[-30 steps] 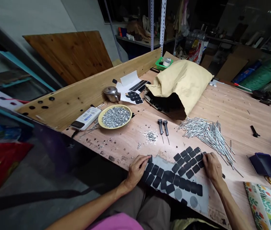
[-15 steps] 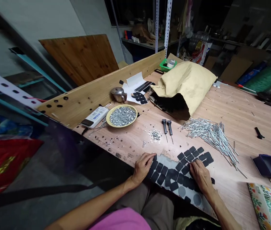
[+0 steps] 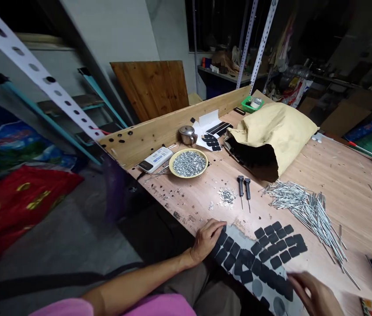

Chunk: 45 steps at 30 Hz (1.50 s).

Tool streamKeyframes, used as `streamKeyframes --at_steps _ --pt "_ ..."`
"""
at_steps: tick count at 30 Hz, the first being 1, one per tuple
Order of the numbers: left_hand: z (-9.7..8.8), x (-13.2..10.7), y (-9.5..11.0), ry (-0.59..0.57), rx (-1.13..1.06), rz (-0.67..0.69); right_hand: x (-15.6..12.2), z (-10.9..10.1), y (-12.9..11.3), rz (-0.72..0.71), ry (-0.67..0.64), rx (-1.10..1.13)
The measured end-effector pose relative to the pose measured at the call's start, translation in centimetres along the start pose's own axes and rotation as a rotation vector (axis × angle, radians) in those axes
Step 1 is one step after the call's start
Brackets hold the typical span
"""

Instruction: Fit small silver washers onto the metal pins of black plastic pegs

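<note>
The left hand (image 3: 208, 240) pinches a black pad (image 3: 224, 227) at the upper left corner of the grey sheet (image 3: 243, 239), which lies along the near edge of the counter (image 3: 347, 184). The right hand (image 3: 316, 294) is by the sheet's right end; I cannot tell whether it holds anything. Metal rods (image 3: 317, 224) lie beyond

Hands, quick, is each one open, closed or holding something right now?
Left hand: fingertips at a black pad; grip can't be told.
Right hand: half-curled by a row of black pads; can't tell if it holds anything.
</note>
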<state>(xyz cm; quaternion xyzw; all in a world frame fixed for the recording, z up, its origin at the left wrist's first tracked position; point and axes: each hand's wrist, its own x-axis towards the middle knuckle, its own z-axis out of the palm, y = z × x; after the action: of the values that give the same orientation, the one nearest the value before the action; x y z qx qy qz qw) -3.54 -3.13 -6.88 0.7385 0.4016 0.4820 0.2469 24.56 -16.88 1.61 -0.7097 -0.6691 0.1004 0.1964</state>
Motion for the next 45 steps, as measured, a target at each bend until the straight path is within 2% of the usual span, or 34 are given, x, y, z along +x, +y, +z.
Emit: streamKeyframes --at_steps 2,5,7,9,12,15,17,19,22,24,25,27,29,30,32,35,39,42,45 --pt "-0.2 0.3 0.1 0.010 -0.021 -0.029 5.1 2.2 -1.7 -0.030 -0.014 0.026" --pt "-0.4 1.0 0.7 -0.002 -0.055 -0.052 11.9 6.6 -4.3 0.051 0.086 -0.077" --pt "-0.4 1.7 1.4 -0.025 -0.067 -0.020 14.7 8.9 -5.4 0.083 0.121 -0.106" --pt "-0.2 2.6 2.3 -0.031 -0.052 0.049 16.1 10.1 -5.8 0.103 0.146 -0.111" --pt "0.1 4.1 3.7 -0.046 0.006 0.183 16.0 9.7 -5.6 0.132 0.193 -0.105" --pt "0.0 5.4 4.6 -0.125 0.065 0.358 13.9 7.8 -5.9 0.175 0.185 0.018" --pt "-0.4 6.0 4.8 -0.181 0.114 0.450 11.8 6.7 -6.6 0.233 0.083 0.255" --pt "-1.1 6.3 4.6 -0.217 0.153 0.497 10.0 6.1 -7.6 0.302 -0.073 0.532" --pt "-2.5 6.6 4.0 -0.264 0.183 0.502 9.4 6.3 -8.9 0.350 -0.278 0.765" --pt "-3.2 6.7 3.3 -0.278 0.185 0.430 10.9 6.9 -9.1 0.289 -0.346 0.779" --pt "-3.4 6.8 3.0 -0.268 0.168 0.358 12.1 7.3 -9.0 0.216 -0.312 0.735" --pt "-3.5 7.0 2.4 -0.213 0.084 0.161 14.9 8.4 -8.6 0.020 -0.108 0.518" --pt "-3.4 7.2 2.0 -0.153 -0.049 -0.058 17.6 9.5 -8.0 -0.182 0.127 0.165" --pt "-3.3 7.4 1.9 -0.136 -0.120 -0.165 18.6 10.1 -7.8 -0.260 0.189 0.005" --pt "-3.1 7.7 1.8 -0.143 -0.265 -0.370 20.0 10.8 -7.5 -0.345 0.190 -0.184" --pt "-3.0 8.2 1.8 -0.191 -0.484 -0.636 20.9 11.1 -7.5 -0.358 0.127 -0.205" --pt "-2.9 8.6 1.6 -0.274 -0.743 -0.874 21.7 10.6 -7.9 -0.321 0.062 -0.158" --pt "-3.1 8.8 1.6 -0.316 -0.824 -0.980 22.0 10.3 -8.2 -0.252 0.031 -0.069" --pt "-3.3 9.0 1.9 -0.350 -0.837 -1.012 21.3 9.9 -8.6 -0.161 0.009 0.050"
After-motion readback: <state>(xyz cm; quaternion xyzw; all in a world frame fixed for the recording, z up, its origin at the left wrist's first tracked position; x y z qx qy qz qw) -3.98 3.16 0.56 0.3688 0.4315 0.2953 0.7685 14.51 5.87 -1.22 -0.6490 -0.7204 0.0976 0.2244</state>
